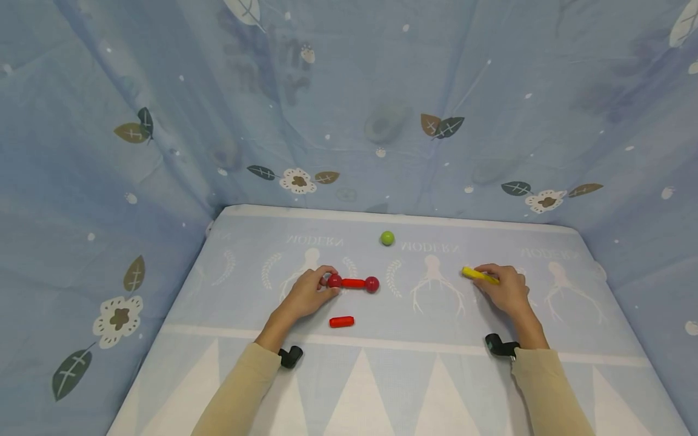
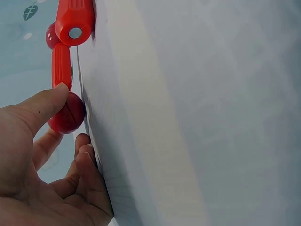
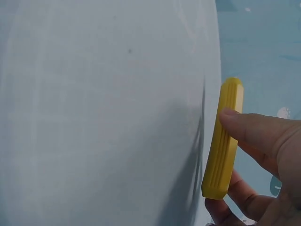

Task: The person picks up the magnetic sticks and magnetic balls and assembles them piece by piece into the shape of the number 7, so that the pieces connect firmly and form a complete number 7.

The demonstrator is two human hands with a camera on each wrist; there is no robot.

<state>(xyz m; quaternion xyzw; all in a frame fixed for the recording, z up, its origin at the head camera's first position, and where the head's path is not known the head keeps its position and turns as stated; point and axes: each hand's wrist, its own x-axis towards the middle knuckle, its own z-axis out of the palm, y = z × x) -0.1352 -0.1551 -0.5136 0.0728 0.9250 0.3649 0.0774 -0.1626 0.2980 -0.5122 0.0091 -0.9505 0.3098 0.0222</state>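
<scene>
Two dark red balls joined by a red magnetic rod (image 1: 353, 283) form a dumbbell shape lying on the table. My left hand (image 1: 309, 295) pinches the left ball (image 2: 68, 114) between thumb and fingers, the thumb tip right where ball and rod meet. The right ball (image 1: 372, 284) sits at the rod's other end. Nearer to me lies a loose red rod (image 1: 342, 322); in the left wrist view its end shows a round silver spot. On the right side, my right hand (image 1: 504, 290) holds a slightly curved yellow stick (image 3: 222, 146) with lengthwise grooves, thumb on top of it.
A green ball (image 1: 387, 238) rests toward the back of the table (image 1: 360, 357), which has a pale patterned cover. Blue patterned fabric (image 1: 349, 109) rises behind the table and at both sides. Each wrist carries a black camera, the left (image 1: 291, 357) and the right (image 1: 500, 346).
</scene>
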